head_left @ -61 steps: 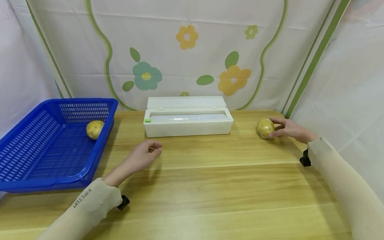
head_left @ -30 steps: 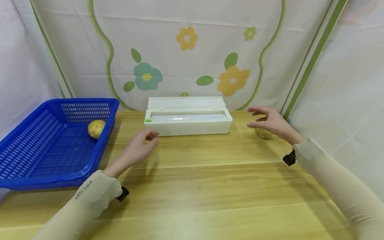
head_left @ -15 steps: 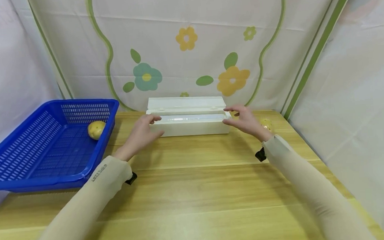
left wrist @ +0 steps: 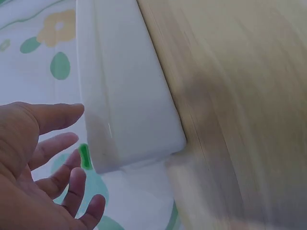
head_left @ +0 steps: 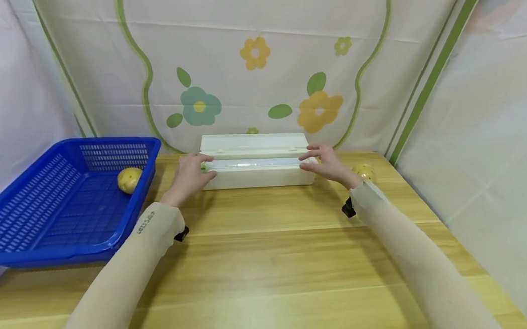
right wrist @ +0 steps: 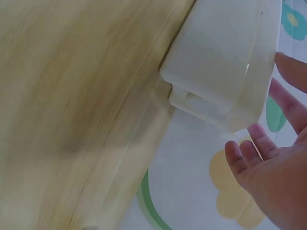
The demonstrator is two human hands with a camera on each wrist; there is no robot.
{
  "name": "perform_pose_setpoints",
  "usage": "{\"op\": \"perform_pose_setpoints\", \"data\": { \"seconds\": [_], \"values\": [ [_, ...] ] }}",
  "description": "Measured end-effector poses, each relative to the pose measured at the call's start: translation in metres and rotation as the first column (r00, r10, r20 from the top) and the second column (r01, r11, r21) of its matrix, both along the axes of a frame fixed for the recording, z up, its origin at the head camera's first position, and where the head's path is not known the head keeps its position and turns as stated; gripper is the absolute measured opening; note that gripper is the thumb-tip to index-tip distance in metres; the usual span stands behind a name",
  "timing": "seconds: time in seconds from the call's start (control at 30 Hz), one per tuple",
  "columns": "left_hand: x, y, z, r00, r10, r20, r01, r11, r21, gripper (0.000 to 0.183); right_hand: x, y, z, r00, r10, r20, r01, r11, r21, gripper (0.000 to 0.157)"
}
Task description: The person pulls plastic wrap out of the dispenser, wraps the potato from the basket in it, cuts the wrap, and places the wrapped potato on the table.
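A long white cling film dispenser (head_left: 260,178) stands at the back of the table with its lid (head_left: 255,140) raised and a roll of clear film (head_left: 254,163) inside. At its left end is my left hand (head_left: 189,175), thumb and fingers spread over the top edge beside a small green slider (left wrist: 85,156). My right hand (head_left: 329,166) reaches over the right end, its thumb at the front top edge and its fingers extended behind (right wrist: 288,105). Partly behind the right wrist sits a film-wrapped potato (head_left: 364,171).
A blue plastic basket (head_left: 133,218) stands on the left with one potato (head_left: 129,180) inside by its right wall. A flower-printed curtain (head_left: 259,94) hangs right behind the dispenser, and a white sheet (head_left: 483,136) bounds the right side of the wooden table (head_left: 269,265).
My right hand has let go of the wrapped potato at the right and moved left to the dispenser's right end. My left hand has moved forward to its left end.
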State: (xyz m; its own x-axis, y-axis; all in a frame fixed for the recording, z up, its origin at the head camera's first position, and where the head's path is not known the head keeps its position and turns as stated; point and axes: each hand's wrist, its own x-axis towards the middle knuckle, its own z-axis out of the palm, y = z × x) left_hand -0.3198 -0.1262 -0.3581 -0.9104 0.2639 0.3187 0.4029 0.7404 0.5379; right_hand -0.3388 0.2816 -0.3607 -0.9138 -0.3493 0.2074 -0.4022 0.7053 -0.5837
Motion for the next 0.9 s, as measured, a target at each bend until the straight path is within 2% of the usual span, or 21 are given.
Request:
{"op": "perform_pose_setpoints", "data": {
  "seconds": [0.1, 0.3, 0.47, 0.6, 0.73, 0.9],
  "values": [
    [-0.005, -0.005, -0.001, 1.000, 0.002, 0.022, -0.001, 1.000, -0.025, 0.035, -0.002, -0.002, -0.001, 1.000, -0.005, 0.025, 0.006, 1.000, -0.018, 0.030],
    [-0.012, -0.009, 0.002, 0.997, -0.001, 0.082, 0.001, 1.000, 0.010, 0.025, -0.006, -0.004, -0.002, 0.998, 0.009, 0.056, -0.003, 0.994, -0.106, 0.024],
    [-0.017, -0.006, 0.000, 0.998, 0.011, 0.069, -0.012, 1.000, 0.011, 0.023, -0.011, -0.006, -0.005, 0.998, -0.006, 0.065, 0.018, 0.984, -0.179, 0.020],
    [-0.021, -0.001, -0.004, 0.998, 0.010, 0.058, -0.010, 1.000, 0.013, 0.024, -0.012, -0.006, -0.008, 0.998, -0.047, 0.044, 0.053, 0.986, -0.160, 0.022],
    [-0.022, -0.003, -0.007, 0.997, -0.018, 0.070, 0.016, 0.999, 0.032, 0.022, -0.011, -0.009, -0.011, 0.999, -0.049, 0.009, 0.049, 0.986, -0.160, 0.024],
    [-0.024, -0.006, -0.006, 0.993, -0.056, 0.104, 0.052, 0.998, 0.042, 0.022, -0.013, -0.011, -0.017, 0.998, -0.055, -0.041, 0.046, 0.981, -0.190, 0.024]
  ]
}}
